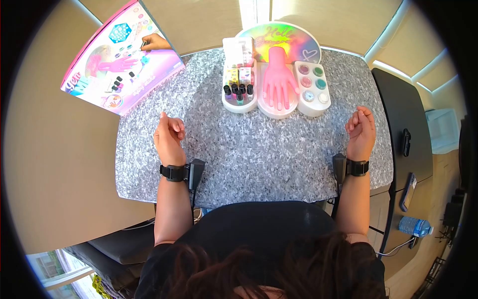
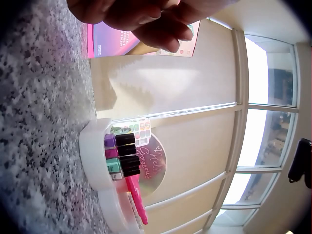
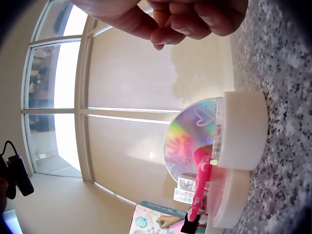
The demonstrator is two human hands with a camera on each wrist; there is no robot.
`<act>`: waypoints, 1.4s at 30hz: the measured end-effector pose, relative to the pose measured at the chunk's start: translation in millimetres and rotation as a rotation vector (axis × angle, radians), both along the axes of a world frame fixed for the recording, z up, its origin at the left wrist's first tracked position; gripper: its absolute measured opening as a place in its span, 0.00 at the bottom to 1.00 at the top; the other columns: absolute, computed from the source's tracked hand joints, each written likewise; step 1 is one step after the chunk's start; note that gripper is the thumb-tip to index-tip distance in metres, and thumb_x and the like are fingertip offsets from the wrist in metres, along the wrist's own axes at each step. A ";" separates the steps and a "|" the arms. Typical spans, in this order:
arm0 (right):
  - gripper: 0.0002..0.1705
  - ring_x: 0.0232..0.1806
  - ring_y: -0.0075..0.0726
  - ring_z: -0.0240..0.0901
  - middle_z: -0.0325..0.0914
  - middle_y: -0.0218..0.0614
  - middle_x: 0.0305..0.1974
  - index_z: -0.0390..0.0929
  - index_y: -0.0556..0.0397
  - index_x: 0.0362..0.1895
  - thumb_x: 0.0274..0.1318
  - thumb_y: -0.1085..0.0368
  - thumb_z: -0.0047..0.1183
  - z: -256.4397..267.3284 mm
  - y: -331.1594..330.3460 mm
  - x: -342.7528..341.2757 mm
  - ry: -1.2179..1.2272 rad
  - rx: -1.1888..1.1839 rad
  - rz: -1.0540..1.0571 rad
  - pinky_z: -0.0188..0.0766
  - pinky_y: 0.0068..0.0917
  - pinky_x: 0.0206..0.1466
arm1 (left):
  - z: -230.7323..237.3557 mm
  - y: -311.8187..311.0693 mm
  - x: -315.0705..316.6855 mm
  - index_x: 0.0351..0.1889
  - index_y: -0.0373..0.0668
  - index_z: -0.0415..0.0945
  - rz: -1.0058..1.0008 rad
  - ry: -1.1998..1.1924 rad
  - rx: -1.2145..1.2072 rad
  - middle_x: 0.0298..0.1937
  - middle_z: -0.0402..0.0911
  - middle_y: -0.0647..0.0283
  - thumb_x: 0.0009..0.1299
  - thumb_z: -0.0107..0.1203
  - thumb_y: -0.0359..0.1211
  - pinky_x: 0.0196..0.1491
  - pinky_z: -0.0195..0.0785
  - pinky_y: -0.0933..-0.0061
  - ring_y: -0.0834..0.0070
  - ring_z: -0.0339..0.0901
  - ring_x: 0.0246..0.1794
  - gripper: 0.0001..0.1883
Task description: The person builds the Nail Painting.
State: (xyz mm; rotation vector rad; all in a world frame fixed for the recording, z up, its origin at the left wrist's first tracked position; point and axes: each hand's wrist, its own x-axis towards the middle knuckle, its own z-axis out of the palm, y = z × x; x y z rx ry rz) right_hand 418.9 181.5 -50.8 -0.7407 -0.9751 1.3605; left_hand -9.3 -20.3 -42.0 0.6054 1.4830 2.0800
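Note:
At the back of the table a white stand (image 1: 279,112) holds a pink model hand (image 1: 280,82). Its left tray carries several small polish bottles (image 1: 240,92) with black caps; its right tray has several round pots (image 1: 308,96) of glitter. Behind rises a rainbow round panel (image 1: 298,44). My left hand (image 1: 169,139) rests left of the stand, fingers loosely curled, holding nothing. Over on the right, my right hand (image 1: 361,132) is also loosely curled and empty. Neither touches the stand. Both wrist views show loosely bent fingers above the stand's level.
A large printed box (image 1: 124,60) stands at the back left of the speckled grey table (image 1: 249,164). To the right, a dark cabinet (image 1: 406,124) bears a phone (image 1: 408,192) and a water bottle (image 1: 415,226). Windows (image 2: 268,122) show behind.

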 end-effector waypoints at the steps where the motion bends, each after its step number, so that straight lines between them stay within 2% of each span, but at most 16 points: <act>1: 0.10 0.31 0.22 0.65 0.69 0.25 0.33 0.80 0.54 0.58 0.82 0.65 0.51 -0.2 0.1 0.0 -0.001 -0.001 -0.001 0.64 0.25 0.37 | 0.7 -0.1 0.2 0.24 0.46 0.71 0.000 -0.002 0.000 0.27 0.77 0.63 0.92 0.47 0.49 0.31 0.55 0.75 0.80 0.63 0.25 0.30; 9: 0.09 0.30 0.23 0.66 0.72 0.27 0.33 0.81 0.54 0.55 0.80 0.66 0.52 1.0 -0.2 -0.2 0.028 0.001 -0.009 0.65 0.25 0.36 | -0.2 -0.7 -1.7 0.24 0.46 0.70 0.004 -0.014 0.008 0.28 0.76 0.64 0.91 0.47 0.49 0.32 0.55 0.75 0.80 0.63 0.26 0.29; 14: 0.09 0.30 0.24 0.66 0.71 0.27 0.32 0.81 0.53 0.55 0.80 0.66 0.52 5.3 -2.9 -0.4 0.087 0.059 0.037 0.64 0.26 0.36 | -0.3 -3.8 -6.3 0.28 0.49 0.66 0.013 -0.211 0.131 0.29 0.71 0.67 0.91 0.48 0.48 0.33 0.55 0.73 0.79 0.59 0.26 0.25; 19: 0.09 0.30 0.24 0.66 0.71 0.28 0.32 0.81 0.54 0.54 0.79 0.66 0.51 2.8 -1.4 1.2 0.101 0.082 0.053 0.64 0.27 0.35 | -0.9 -4.9 -9.2 0.29 0.50 0.64 0.007 -0.264 0.156 0.29 0.69 0.68 0.91 0.48 0.48 0.32 0.53 0.72 0.79 0.58 0.25 0.24; 22: 0.09 0.29 0.24 0.65 0.71 0.27 0.32 0.81 0.54 0.54 0.79 0.65 0.52 6.8 -2.5 4.5 0.096 0.097 0.036 0.64 0.27 0.35 | 2.6 -6.2 -6.8 0.29 0.51 0.64 0.023 -0.281 0.148 0.28 0.69 0.69 0.91 0.48 0.47 0.32 0.52 0.71 0.80 0.57 0.25 0.24; 24: 0.11 0.34 0.25 0.69 0.73 0.27 0.35 0.78 0.53 0.58 0.80 0.63 0.53 18.4 0.0 20.3 0.079 0.012 -0.060 0.65 0.27 0.37 | 1.9 -2.2 -8.1 0.29 0.51 0.64 0.015 -0.291 0.145 0.28 0.68 0.70 0.91 0.48 0.47 0.32 0.52 0.71 0.80 0.57 0.25 0.24; 26: 0.17 0.39 0.26 0.75 0.80 0.29 0.40 0.77 0.54 0.64 0.78 0.63 0.58 41.9 11.4 62.5 -0.160 0.083 -0.264 0.71 0.27 0.42 | -5.0 -5.7 -11.4 0.29 0.51 0.64 0.022 -0.273 0.162 0.28 0.69 0.70 0.91 0.48 0.47 0.32 0.52 0.71 0.80 0.57 0.25 0.23; 28: 0.25 0.50 0.27 0.81 0.85 0.34 0.50 0.76 0.54 0.69 0.74 0.60 0.65 58.1 24.2 118.5 -0.427 0.052 -0.518 0.76 0.30 0.49 | 0.3 -4.4 -7.5 0.29 0.51 0.65 0.012 -0.273 0.158 0.28 0.70 0.70 0.91 0.48 0.46 0.32 0.52 0.71 0.80 0.57 0.25 0.23; 30: 0.31 0.57 0.36 0.83 0.86 0.39 0.56 0.80 0.55 0.68 0.68 0.54 0.71 54.4 42.0 182.3 -0.707 0.062 -0.705 0.78 0.35 0.60 | 2.6 -5.1 -5.9 0.29 0.50 0.65 -0.012 -0.265 0.162 0.28 0.70 0.69 0.90 0.48 0.46 0.32 0.53 0.72 0.80 0.57 0.25 0.23; 31: 0.31 0.57 0.36 0.83 0.86 0.39 0.56 0.80 0.55 0.68 0.68 0.54 0.71 40.4 54.1 229.2 -0.710 0.065 -0.703 0.78 0.35 0.60 | 5.0 -5.1 -3.8 0.29 0.50 0.65 -0.009 -0.268 0.163 0.28 0.70 0.69 0.90 0.48 0.46 0.32 0.53 0.72 0.80 0.57 0.25 0.23; 33: 0.39 0.69 0.48 0.80 0.84 0.45 0.67 0.80 0.54 0.71 0.63 0.48 0.75 4.5 71.2 302.9 -1.368 0.121 -0.820 0.74 0.43 0.71 | 8.9 -4.3 1.0 0.29 0.52 0.63 -0.012 -0.252 0.127 0.28 0.66 0.72 0.90 0.50 0.47 0.32 0.52 0.73 0.81 0.56 0.25 0.24; 34: 0.39 0.69 0.48 0.80 0.84 0.45 0.67 0.80 0.54 0.71 0.63 0.48 0.75 4.5 65.2 301.3 -1.369 0.129 -0.815 0.74 0.43 0.71 | 8.5 -5.1 1.8 0.29 0.52 0.63 -0.004 -0.255 0.130 0.28 0.66 0.72 0.90 0.50 0.47 0.32 0.52 0.73 0.81 0.56 0.25 0.24; 36: 0.43 0.74 0.55 0.77 0.82 0.48 0.71 0.80 0.49 0.73 0.58 0.44 0.77 1.9 56.0 301.2 -1.638 -0.010 -0.694 0.70 0.44 0.77 | 7.8 -4.9 2.8 0.29 0.52 0.63 -0.017 -0.231 0.143 0.28 0.66 0.72 0.91 0.49 0.47 0.31 0.52 0.73 0.81 0.56 0.25 0.23; 37: 0.40 0.72 0.56 0.79 0.83 0.48 0.71 0.83 0.43 0.71 0.58 0.44 0.76 -5.6 61.2 309.7 -1.728 -0.059 -0.682 0.72 0.44 0.75 | 7.8 -4.2 2.5 0.29 0.52 0.63 -0.017 -0.232 0.143 0.28 0.66 0.72 0.91 0.49 0.47 0.31 0.52 0.73 0.81 0.56 0.25 0.23; 40: 0.36 0.68 0.56 0.83 0.86 0.48 0.66 0.85 0.44 0.69 0.60 0.45 0.74 -23.6 71.7 329.3 -1.725 -0.160 -0.633 0.76 0.45 0.71 | 7.0 -5.0 2.2 0.29 0.52 0.63 -0.007 -0.247 0.143 0.28 0.66 0.72 0.91 0.48 0.47 0.31 0.52 0.72 0.81 0.56 0.25 0.23; 42: 0.31 0.64 0.57 0.85 0.89 0.47 0.62 0.88 0.46 0.63 0.60 0.46 0.73 -21.5 73.5 331.8 -1.740 -0.194 -0.652 0.79 0.47 0.67 | 6.4 -5.6 1.0 0.29 0.52 0.63 -0.003 -0.238 0.157 0.28 0.66 0.72 0.91 0.48 0.47 0.32 0.53 0.72 0.81 0.56 0.25 0.23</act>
